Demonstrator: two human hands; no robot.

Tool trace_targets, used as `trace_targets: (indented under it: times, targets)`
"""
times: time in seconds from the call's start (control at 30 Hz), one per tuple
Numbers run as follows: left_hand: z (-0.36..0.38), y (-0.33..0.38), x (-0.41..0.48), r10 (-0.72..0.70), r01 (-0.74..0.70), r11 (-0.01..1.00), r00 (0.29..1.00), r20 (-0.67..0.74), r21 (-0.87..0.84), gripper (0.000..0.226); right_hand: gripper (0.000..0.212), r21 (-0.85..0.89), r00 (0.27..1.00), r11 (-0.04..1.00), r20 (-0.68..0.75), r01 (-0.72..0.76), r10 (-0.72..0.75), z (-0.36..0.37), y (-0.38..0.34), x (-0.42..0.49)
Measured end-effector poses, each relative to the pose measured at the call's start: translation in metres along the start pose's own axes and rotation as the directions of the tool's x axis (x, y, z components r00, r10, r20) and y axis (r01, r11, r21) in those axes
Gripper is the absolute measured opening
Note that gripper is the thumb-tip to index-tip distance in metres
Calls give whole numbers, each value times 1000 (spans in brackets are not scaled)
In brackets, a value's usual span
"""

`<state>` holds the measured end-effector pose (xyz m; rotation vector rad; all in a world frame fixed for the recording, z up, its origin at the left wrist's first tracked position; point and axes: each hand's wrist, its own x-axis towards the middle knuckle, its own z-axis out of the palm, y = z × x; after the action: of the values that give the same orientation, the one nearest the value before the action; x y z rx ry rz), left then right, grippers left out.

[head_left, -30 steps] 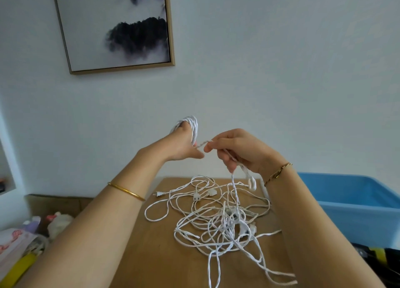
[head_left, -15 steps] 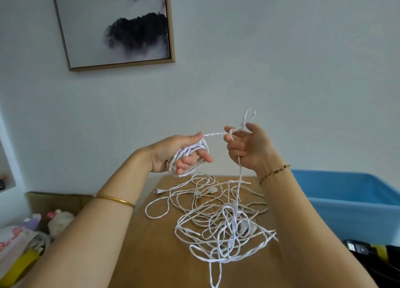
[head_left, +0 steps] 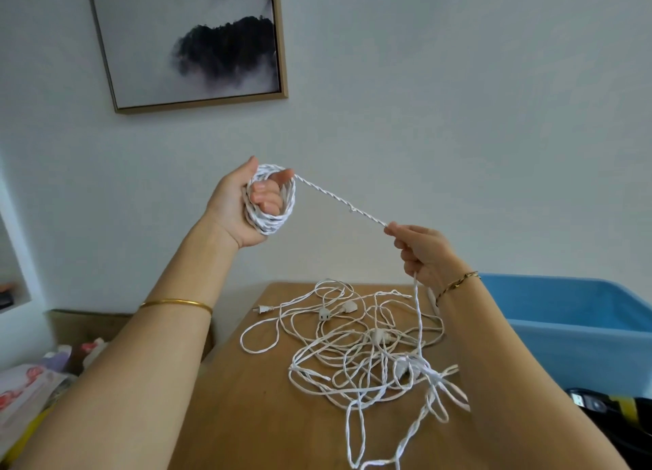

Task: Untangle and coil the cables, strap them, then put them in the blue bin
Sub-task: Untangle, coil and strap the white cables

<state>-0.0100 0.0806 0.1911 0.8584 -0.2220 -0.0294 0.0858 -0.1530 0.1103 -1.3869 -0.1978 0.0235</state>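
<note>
Head view. Holds in the left hand [head_left: 233, 204] a small wound coil of white twisted cable [head_left: 278, 222], fingers [head_left: 266, 196] curled through its middle and clamped on it, raised before the wall. Pinches with the right hand [head_left: 425, 254], lower and further right, 1 taut strand of the same cable [head_left: 338, 201], fingers closed on it.

Long axis of that strand: diagonal, up-left into the coil, down-right to the pinch. Below the right hand, a near-vertical drop to the loose tangle of white cables and plugs [head_left: 356, 349] on the light wooden surface [head_left: 247, 399].

Probably calls for another wrap onto the coil, with slack fed from the right and from below. Right hand nearer both the tangle and the blue plastic bin [head_left: 582, 332], just beside the surface's right edge.

Cannot count the cables in the tangle, nor tell knots from mere crossings. Small nub midway along the taut strand too small to identify. Bin cut off at the frame's right edge. No strap made out anywhere.
</note>
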Motion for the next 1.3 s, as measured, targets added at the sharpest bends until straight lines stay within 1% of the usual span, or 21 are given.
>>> trace_targets:
  times: [0.1, 0.23, 0.33, 0.43, 0.5, 0.6, 0.63, 0.7, 0.8, 0.87, 0.93, 1.03, 1.13, 1.23, 1.3]
  targets:
    - [6, -3, 1, 90, -89, 991, 996, -1, -99, 59, 26, -113, 1000, 994, -17, -5, 3, 5, 5, -3]
    - [10, -6, 4, 182, -175, 950, 983, 4, -258, 55, 38, -289, 1000, 957, -16, -30, 26, 13, 7, -7]
    - [11, -6, 7, 248, -264, 921, 965, -90, -287, 56, 43, -350, 998, 935, 14, -51, 60, 16, 7, -11]
    - [8, -7, 12, 293, -342, 912, 930, -221, -228, 57, 46, -393, 995, 919, 81, -28, 65, 18, 9, -17]
    - [5, -6, 15, 314, -371, 911, 907, -280, -180, 59, 46, -339, 988, 941, 152, 20, 34, 17, 12, -20]
    - [-1, -4, 17, 319, -383, 911, 890, -325, -155, 61, 26, -206, 973, 974, 226, 96, -48, 15, 14, -24]
    - [-2, -4, 17, 317, -382, 911, 888, -332, -152, 61, 20, -169, 971, 979, 225, 116, -76, 15, 15, -23]
    - [-3, -5, 17, 311, -376, 915, 887, -341, -145, 62, 21, -109, 975, 983, 182, 147, -125, 15, 16, -21]
    - [-3, -7, 17, 299, -368, 916, 891, -342, -157, 62, 21, -97, 968, 967, 111, 235, -224, 13, 16, -22]
    - [-3, -7, 16, 293, -367, 913, 893, -342, -177, 62, 20, -114, 954, 950, 114, 291, -278, 13, 16, -24]
    - [-2, -6, 16, 296, -377, 903, 894, -338, -206, 61, 21, -118, 943, 941, 148, 317, -299, 14, 15, -27]
    - [-1, -3, 17, 298, -392, 883, 893, -339, -257, 59, 27, -134, 946, 946, 184, 294, -268, 16, 14, -29]
    - [-3, -3, 17, 293, -396, 875, 890, -349, -278, 59, 35, -120, 972, 977, 178, 178, -155, 17, 11, -30]
    - [-5, -6, 17, 291, -393, 889, 882, -371, -236, 59, 44, -138, 982, 989, 187, 60, -33, 18, 9, -30]
    - [-5, -8, 18, 293, -386, 903, 875, -387, -188, 59, 47, -194, 982, 980, 187, 34, 3, 19, 11, -30]
